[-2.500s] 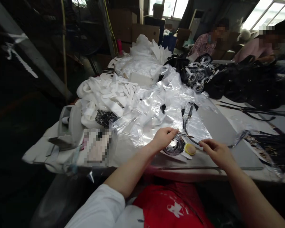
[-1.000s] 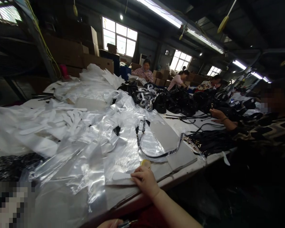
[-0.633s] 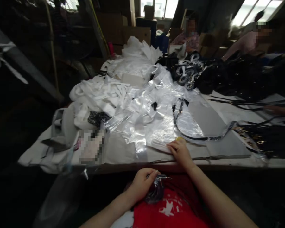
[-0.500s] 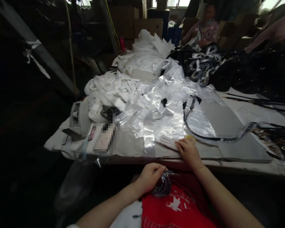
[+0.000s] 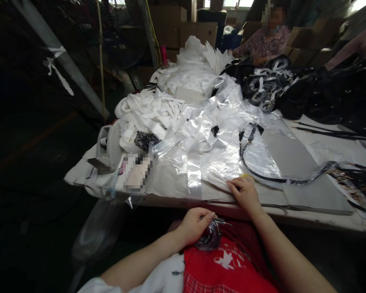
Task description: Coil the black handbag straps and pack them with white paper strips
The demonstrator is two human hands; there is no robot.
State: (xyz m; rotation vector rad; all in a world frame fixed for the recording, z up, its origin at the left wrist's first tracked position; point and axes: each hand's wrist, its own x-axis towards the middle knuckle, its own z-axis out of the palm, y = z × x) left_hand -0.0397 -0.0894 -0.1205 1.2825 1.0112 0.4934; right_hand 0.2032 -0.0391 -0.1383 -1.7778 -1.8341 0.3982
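My left hand [image 5: 195, 224] is closed below the table edge, over my red apron, gripping a coiled dark strap wrapped in clear plastic [image 5: 210, 238]. My right hand [image 5: 244, 194] rests on the table's near edge, fingers curled and pressing on a clear plastic bag [image 5: 219, 171]; whether it grips the bag I cannot make out. A small yellow round object [image 5: 245, 176] peeks out just behind that hand. A long black strap [image 5: 262, 176] curves across the grey table [image 5: 295, 191] to the right.
A heap of white strips [image 5: 149, 116] and clear bags [image 5: 198, 77] fills the table's left and back. Black bags and straps [image 5: 323, 93] pile up at the right. A person [image 5: 264, 38] sits at the far end. A grey tape dispenser [image 5: 108, 148] stands at the left edge.
The left hand carried the wrapped coil from the tabletop down to my lap. The right hand moved left onto the clear bag. The view swung up to the right, then back down.
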